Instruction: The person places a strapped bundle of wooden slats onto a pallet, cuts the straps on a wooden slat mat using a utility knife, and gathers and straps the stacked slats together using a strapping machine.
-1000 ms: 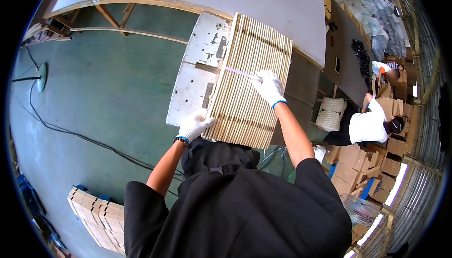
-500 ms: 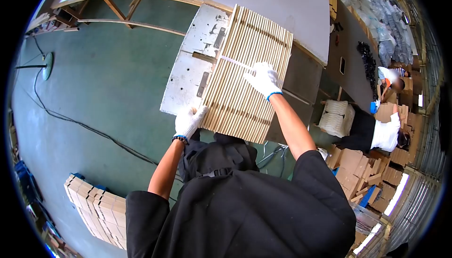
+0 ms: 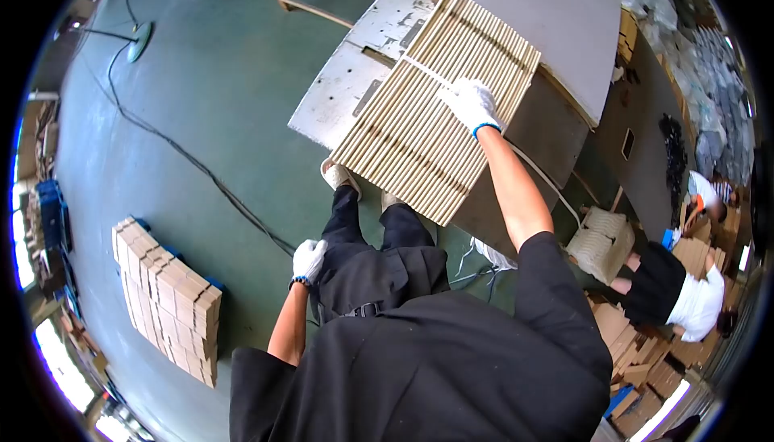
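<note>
A stack of pale, thin board strips (image 3: 439, 132) with two dark bands lies across a worn white metal plate (image 3: 339, 91). Over the middle of the stack runs a white strap (image 3: 426, 69). My right hand (image 3: 472, 105), in a white glove, rests on top of the stack with its fingers closed on this strap. From under that hand, more strap trails off the right side toward the floor. My left hand (image 3: 309, 261), gloved too, hangs beside my left thigh, away from the stack. Its fingers are turned away, so their closure is hidden.
A large grey tabletop (image 3: 532, 15) adjoins the stack. Bundled boards (image 3: 165, 301) stand on the floor at left, near a black cable (image 3: 201, 170). A strapped pale bundle (image 3: 601, 244) sits at right. Beyond it, two people work among cardboard pieces (image 3: 637, 353).
My left hand has left the stack's lower left corner and dropped to my thigh. My right hand stays on the strap. The camera view has shifted, and strap now shows trailing right.
</note>
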Available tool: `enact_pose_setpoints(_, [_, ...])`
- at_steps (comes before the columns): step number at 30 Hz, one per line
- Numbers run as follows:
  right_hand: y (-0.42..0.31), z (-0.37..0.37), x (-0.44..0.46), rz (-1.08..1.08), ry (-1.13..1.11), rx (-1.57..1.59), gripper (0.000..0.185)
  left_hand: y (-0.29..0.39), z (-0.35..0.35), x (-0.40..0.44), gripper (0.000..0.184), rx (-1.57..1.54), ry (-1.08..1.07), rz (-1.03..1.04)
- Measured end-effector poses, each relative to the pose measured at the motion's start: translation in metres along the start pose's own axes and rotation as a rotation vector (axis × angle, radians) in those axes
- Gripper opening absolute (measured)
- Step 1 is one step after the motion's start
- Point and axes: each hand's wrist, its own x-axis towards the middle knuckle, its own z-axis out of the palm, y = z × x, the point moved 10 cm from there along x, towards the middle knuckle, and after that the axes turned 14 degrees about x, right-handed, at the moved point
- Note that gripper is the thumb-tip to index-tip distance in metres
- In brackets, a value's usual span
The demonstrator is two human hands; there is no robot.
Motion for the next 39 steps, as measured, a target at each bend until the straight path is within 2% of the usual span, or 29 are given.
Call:
enact_pose_setpoints(1, [0.0, 0.002, 0.0, -0.005, -0.007, 0.005, 0.051, -0.023, 0.007, -0.016, 0.044, 0.001, 0.005, -0.05])
enact_pose_setpoints(3, [0.0, 0.005, 0.003, 0.02, -0.031, -0.044, 0.053, -0.062, 0.024, -0.037, 0.043, -0.215, 0.054, -0.181])
enact_pose_setpoints(4, [-0.003, 0.003, 0.009, -0.002, 0.042, -0.075, 0.053, -0.06, 0.024, -0.04, 0.042, -0.368, 0.063, -0.22])
enact_pose_setpoints(7, [-0.011, -0.001, 0.007, 0.018, 0.139, -0.135, 0.055, -0.065, 0.029, -0.049, 0.043, -0.469, 0.104, -0.258])
enact_pose_setpoints(8, [-0.009, 0.005, 0.002, 0.027, 0.11, -0.171, 0.055, -0.074, 0.032, -0.054, 0.044, -0.265, 0.122, -0.198])
enact_pose_setpoints(9, [-0.003, 0.01, 0.006, 0.031, 0.094, -0.205, 0.055, -0.053, 0.013, -0.061, 0.046, -0.06, 0.138, -0.107])
enact_pose_setpoints(13, [0.007, 0.014, 0.015, -0.054, 0.067, -0.197, 0.063, -0.044, 0.022, -0.068, 0.047, -0.119, 0.233, -0.067])
enact_pose_setpoints(14, [0.012, 0.012, 0.017, -0.08, 0.085, -0.195, 0.065, -0.037, 0.031, -0.068, 0.046, -0.124, 0.202, -0.071])
enact_pose_setpoints(18, [-0.003, 0.051, -0.025, -0.129, 0.115, -0.105, 0.067, -0.098, 0.04, -0.088, 0.049, -0.211, 0.23, -0.18])
enact_pose_setpoints(19, [0.007, 0.067, -0.022, -0.169, 0.088, -0.148, 0.069, -0.111, 0.053, -0.088, 0.05, -0.204, 0.094, -0.186])
enact_pose_setpoints(21, [-0.005, 0.082, -0.05, -0.122, 0.072, -0.106, 0.072, -0.142, 0.062, -0.094, 0.051, -0.308, 0.004, -0.214])
enact_pose_setpoints(23, [0.006, 0.098, -0.057, -0.082, 0.074, -0.061, 0.075, -0.178, 0.082, -0.084, 0.052, -0.44, 0.0, -0.246])
enact_pose_setpoints(24, [0.004, 0.104, -0.071, -0.103, 0.088, -0.006, 0.072, -0.192, 0.073, -0.092, 0.053, -0.406, 0.014, -0.229])
enact_pose_setpoints(26, [0.051, 0.141, -0.082, 0.222, -0.001, 0.642, 0.057, -0.219, 0.037, -0.117, 0.052, -0.436, 0.119, -0.255])
enact_pose_setpoints(27, [0.054, 0.154, -0.103, 0.366, -0.12, 0.674, 0.056, -0.234, 0.025, -0.13, 0.052, -0.452, 0.168, -0.27])
enact_pose_setpoints(28, [0.05, 0.171, -0.118, 0.422, -0.117, 0.884, 0.051, -0.262, 0.034, -0.128, 0.051, -0.545, 0.146, -0.35])
enact_pose_setpoints(29, [0.039, 0.187, -0.139, 0.531, -0.133, 0.952, 0.043, -0.286, 0.038, -0.122, 0.049, -0.592, 0.14, -0.373])
enact_pose_setpoints(31, [0.054, 0.236, -0.142, 0.532, -0.867, 1.141, 0.043, -0.335, 0.049, -0.115, 0.048, -0.398, 0.327, -0.297])
enact_pose_setpoints(33, [0.07, 0.264, -0.144, 0.506, -0.622, 0.653, 0.047, -0.39, 0.053, -0.142, 0.048, -0.52, 0.28, -0.472])
enact_pose_setpoints(34, [0.053, 0.286, -0.12, -0.157, -0.829, 0.089, 0.045, -0.414, 0.058, -0.153, 0.049, -0.551, 0.31, -0.556])
enact_pose_setpoints(36, [0.033, 0.329, -0.125, -0.756, -0.913, -0.703, 0.041, -0.461, 0.074, -0.168, 0.05, -0.628, 0.311, -0.676])
enact_pose_setpoints(37, [0.017, 0.352, -0.14, -0.676, -0.888, -0.897, 0.04, -0.48, 0.084, -0.174, 0.051, -0.672, 0.274, -0.708])
enact_pose_setpoints(39, [-0.005, 0.36, -0.162, -0.478, -0.82, -1.274, 0.051, -0.512, 0.102, -0.18, 0.05, -0.597, 0.334, -0.745])
